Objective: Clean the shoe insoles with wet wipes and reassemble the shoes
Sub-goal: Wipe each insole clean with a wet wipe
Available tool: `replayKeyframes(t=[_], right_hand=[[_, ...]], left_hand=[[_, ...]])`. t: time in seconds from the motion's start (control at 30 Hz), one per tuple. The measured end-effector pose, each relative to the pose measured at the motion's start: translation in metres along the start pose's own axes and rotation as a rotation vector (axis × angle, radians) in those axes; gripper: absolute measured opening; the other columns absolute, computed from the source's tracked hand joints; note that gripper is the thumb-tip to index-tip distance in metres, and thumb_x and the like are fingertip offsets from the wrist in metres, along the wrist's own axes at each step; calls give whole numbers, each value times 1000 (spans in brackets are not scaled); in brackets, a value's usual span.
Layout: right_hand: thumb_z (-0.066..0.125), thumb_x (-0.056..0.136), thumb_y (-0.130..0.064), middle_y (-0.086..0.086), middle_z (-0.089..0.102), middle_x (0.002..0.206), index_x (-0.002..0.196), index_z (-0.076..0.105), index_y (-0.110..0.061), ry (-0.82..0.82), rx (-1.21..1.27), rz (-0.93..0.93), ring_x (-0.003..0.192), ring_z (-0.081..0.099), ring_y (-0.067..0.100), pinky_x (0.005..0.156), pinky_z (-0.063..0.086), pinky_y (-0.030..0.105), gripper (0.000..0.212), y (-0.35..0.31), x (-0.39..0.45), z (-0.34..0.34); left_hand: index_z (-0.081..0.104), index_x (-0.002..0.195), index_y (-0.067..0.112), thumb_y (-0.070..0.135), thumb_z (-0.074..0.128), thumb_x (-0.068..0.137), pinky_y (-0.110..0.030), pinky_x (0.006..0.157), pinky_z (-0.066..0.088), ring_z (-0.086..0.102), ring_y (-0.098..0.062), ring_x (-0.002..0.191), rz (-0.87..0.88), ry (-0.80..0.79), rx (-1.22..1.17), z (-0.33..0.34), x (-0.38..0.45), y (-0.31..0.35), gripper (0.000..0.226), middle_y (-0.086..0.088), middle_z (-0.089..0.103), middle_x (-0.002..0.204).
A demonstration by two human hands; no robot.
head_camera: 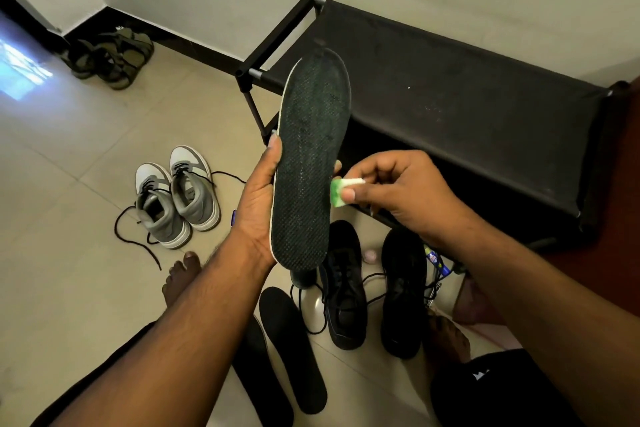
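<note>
Above the tiled floor [69,156], in front of the black shoe rack [467,97], we hold a dark mesh insole [308,163] upright, toe end up. Our left hand [258,198] grips it along its left edge, thumb up the side and fingers wrapped behind, one fingertip showing past the right edge. Our right hand [398,191] pinches a small folded green-and-white wet wipe [341,191] between thumb and curled fingers, its green end touching the insole's right edge about midway down.

On the floor below our hands lie two black lace-up shoes [346,291] side by side with laces loose, just in front of the rack. Left of them two more black insoles [294,350] lie flat, near our bare foot [180,277]. Further left stands a pair of grey-and-white sneakers [180,194], laces trailing. A pair of olive sandals [110,55] sits in the far corner by the wall. A small blue-labelled packet [437,262] lies beside the right shoe; we cannot tell what it is.
</note>
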State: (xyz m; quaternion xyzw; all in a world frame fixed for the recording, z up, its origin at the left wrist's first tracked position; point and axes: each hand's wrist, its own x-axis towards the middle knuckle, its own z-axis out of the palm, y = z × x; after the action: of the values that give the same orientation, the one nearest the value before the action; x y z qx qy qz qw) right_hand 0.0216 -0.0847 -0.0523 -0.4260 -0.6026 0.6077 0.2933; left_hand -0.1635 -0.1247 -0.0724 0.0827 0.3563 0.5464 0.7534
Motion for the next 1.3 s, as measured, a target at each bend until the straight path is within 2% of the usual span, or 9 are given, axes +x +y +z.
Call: replayKeyframes(t=[0.13, 0.33, 0.43, 0.77, 0.9, 0.97, 1.07, 1.17, 1.3], right_hand=[[79, 74, -4, 7, 66, 67, 84, 71, -1, -166, 1, 100, 59, 59, 12, 52, 47, 21, 13, 3, -4, 11], [78, 74, 1, 9, 63, 61, 80, 62, -6, 169, 204, 151, 51, 58, 13, 46, 47, 20, 18, 2, -1, 10], [77, 75, 2, 6, 62, 58, 78, 58, -8, 216, 281, 196, 50, 57, 13, 45, 47, 21, 22, 2, -3, 14], [75, 76, 3, 1, 61, 55, 77, 57, -10, -261, 220, 476, 46, 55, 8, 39, 42, 17, 23, 0, -10, 20], [76, 75, 2, 1, 62, 58, 76, 58, -11, -322, 186, 498, 50, 56, 9, 43, 46, 18, 22, 1, -11, 19], [76, 75, 3, 2, 62, 58, 77, 58, -10, -320, 178, 494, 49, 56, 9, 42, 45, 17, 22, -1, -11, 19], [76, 74, 4, 6, 62, 58, 79, 58, -7, -122, 235, 387, 46, 56, 10, 42, 45, 19, 21, -1, -10, 20], [77, 73, 3, 10, 61, 61, 80, 59, -6, 10, 285, 302, 49, 57, 13, 47, 48, 22, 22, 1, -5, 16], [76, 74, 5, 5, 62, 56, 80, 58, -6, -260, 172, 399, 44, 56, 10, 39, 44, 18, 22, -1, -10, 18]], left_hand=[[59, 131, 7, 60, 55, 84, -40, 90, 55, 66, -25, 91, -20, -21, -2, -3, 2, 1, 71, -16, 65, 112], [71, 111, 4, 54, 44, 98, -36, 93, 52, 64, -25, 94, 14, 11, 29, -1, 4, -7, 59, -17, 67, 107], [72, 110, 4, 54, 46, 96, -36, 94, 51, 65, -25, 94, 30, -14, 31, -1, 4, -7, 58, -18, 68, 106], [65, 124, 5, 53, 53, 88, -36, 87, 57, 67, -25, 94, 71, -71, -57, -4, 2, -4, 61, -16, 62, 117], [42, 147, 6, 51, 71, 78, -36, 87, 57, 69, -26, 94, 117, -100, -54, -8, 5, -1, 87, -17, 58, 122], [50, 141, 7, 52, 72, 76, -35, 89, 56, 69, -25, 93, 123, -110, -49, -11, 7, -2, 82, -17, 62, 117], [64, 124, 8, 55, 60, 81, -35, 88, 56, 69, -25, 89, 120, -80, -94, -11, 7, -4, 64, -16, 68, 109], [56, 133, 9, 58, 57, 81, -35, 85, 57, 68, -24, 89, 84, -63, -90, -7, 5, -7, 71, -15, 64, 114], [53, 136, 8, 54, 56, 84, -36, 93, 54, 65, -25, 98, 162, -20, -93, -6, 7, -5, 70, -16, 58, 122]])
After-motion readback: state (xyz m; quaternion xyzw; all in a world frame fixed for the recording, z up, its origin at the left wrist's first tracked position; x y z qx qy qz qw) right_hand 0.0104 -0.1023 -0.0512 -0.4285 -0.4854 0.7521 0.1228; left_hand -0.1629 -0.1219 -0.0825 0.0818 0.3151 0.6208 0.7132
